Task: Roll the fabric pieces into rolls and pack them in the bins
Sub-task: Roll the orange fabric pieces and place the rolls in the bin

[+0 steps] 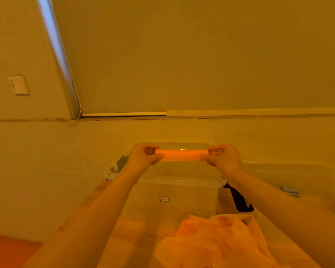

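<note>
Your left hand and right hand each pinch one end of the roll, long axis left-right, directly above the bin.

A wooden table fills the lower middle of the frame. On it stands a clear plastic bin at centre, a second clear bin to its right, and a loose heap of orange fabric at the bottom.
</note>
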Demonstrator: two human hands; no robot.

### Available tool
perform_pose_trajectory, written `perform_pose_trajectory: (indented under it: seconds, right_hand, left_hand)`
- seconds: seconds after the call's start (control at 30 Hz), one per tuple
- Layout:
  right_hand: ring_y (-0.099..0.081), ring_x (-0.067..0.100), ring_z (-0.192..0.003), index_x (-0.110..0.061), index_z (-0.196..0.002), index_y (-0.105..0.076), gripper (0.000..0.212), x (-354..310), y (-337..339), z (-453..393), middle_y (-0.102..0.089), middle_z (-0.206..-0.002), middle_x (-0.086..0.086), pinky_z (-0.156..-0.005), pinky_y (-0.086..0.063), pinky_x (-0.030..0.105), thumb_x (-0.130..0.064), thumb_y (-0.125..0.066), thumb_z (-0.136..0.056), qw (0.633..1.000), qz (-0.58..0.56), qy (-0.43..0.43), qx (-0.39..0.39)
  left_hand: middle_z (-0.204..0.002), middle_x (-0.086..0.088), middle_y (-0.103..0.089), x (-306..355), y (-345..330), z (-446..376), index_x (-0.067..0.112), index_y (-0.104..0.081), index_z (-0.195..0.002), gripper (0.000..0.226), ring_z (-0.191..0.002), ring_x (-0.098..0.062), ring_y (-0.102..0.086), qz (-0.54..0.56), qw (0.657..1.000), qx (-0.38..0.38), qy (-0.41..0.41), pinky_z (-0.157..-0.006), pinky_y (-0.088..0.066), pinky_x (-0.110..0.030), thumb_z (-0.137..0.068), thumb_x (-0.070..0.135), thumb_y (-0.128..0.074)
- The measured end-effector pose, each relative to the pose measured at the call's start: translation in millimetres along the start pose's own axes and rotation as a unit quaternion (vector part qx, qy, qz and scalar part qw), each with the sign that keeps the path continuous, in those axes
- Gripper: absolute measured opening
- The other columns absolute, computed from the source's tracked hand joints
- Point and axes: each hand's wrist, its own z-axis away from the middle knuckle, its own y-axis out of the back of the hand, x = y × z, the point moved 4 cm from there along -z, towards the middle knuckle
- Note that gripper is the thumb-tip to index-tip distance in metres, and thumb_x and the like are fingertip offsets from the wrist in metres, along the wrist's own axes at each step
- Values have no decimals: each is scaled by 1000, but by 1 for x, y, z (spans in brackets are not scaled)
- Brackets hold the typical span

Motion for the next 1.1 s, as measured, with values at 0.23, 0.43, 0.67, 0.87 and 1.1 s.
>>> perform_pose_trajectory:
  seconds: [0.23, 0.43, 0.67, 0.87, 1.1]
  right_hand:
    - [-62, 28, -96, -1, -109, -60, 33, 17, -60, -52, -60, -117, 22, -75, -56, 35, 10, -67, -78, 981, -103, -158, -54]
    - [-58, 22, -82, 2, -98, -60, 19, 21, -113, -65, -50, -133, 26, -81, -53, 23, 14, -50, -87, 892, -359, -262, -82]
    - [-51, 31, -120, 0, -130, -48, 42, 14, -143, -66, -53, -130, 23, -101, -41, 50, 9, -51, -90, 913, -288, -262, -125]
    - [-52, 32, -119, 4, -101, -59, 12, 19, -156, -70, -51, -131, 27, -99, -42, 40, 4, -51, -92, 893, -340, -271, -118]
    - [-54, 32, -117, 1, -100, -56, 12, 30, -158, -72, -55, -80, 14, -99, -37, 47, -4, -47, -96, 894, -319, -288, -130]
  left_hand:
    - [-93, -4, -65, -26, 20, -48, 10, -61, -108, 27, -77, -14, -66, -98, 993, -54, 24, -61, -54, -18, -82, 8, -68]
    - [-86, -8, -70, -52, 29, -55, 13, -58, -93, 18, -70, -18, -71, -158, 972, -160, 76, -57, -56, -23, -82, 7, -71]
    - [-87, 5, -63, -56, 34, -62, 24, -56, -122, 48, -78, -10, -61, -275, 941, -193, 29, -66, -47, -25, -79, 15, -74]
    - [-111, -1, -63, -51, 27, -58, 40, -36, -138, 67, -80, -8, -63, -213, 944, -252, 7, -61, -47, -16, -86, 9, -65]
    - [-126, 0, -50, -53, 15, -60, 37, -34, -140, 60, -76, -4, -58, -270, 927, -259, -30, -51, -45, -8, -92, 10, -57]
